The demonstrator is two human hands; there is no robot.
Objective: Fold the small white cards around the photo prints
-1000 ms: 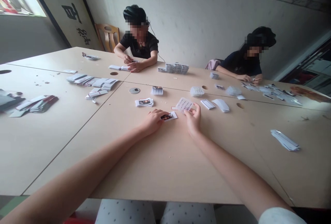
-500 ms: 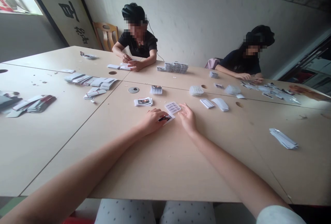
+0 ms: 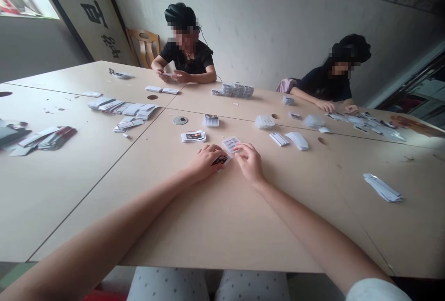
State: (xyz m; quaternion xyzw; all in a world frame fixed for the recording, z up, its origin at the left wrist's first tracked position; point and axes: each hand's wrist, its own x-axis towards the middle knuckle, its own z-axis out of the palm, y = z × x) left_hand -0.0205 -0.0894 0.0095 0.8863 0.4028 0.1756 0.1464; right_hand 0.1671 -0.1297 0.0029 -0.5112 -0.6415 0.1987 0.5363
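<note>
In front of me, my left hand (image 3: pixel 204 163) rests on the table with its fingers bent over a white card (image 3: pixel 220 158) that has a dark picture on it. Just beyond the card lies a small clear plastic tray (image 3: pixel 230 143) with rows of small items, too small to make out. My right hand (image 3: pixel 250 162) has its thumb and fingertips closed at the tray's right edge, partly covering it. Behind my left hand sits a stack of picture cards (image 3: pixel 193 137), and farther back a filled clear box (image 3: pixel 210 120) with a dark picture on top.
Stacks of folded white cards (image 3: pixel 121 108) lie to the left. Clear trays (image 3: pixel 264 122) and white cards (image 3: pixel 278 139) lie to the right, with a strip stack (image 3: pixel 382 187) nearer. Two co-workers (image 3: pixel 189 60) sit across the table, one beside piled boxes (image 3: pixel 237 90).
My right hand has moved left, and its fingers have gone from spread beside the tray to closed at its edge. The co-worker at the back has lifted a white piece off the table.
</note>
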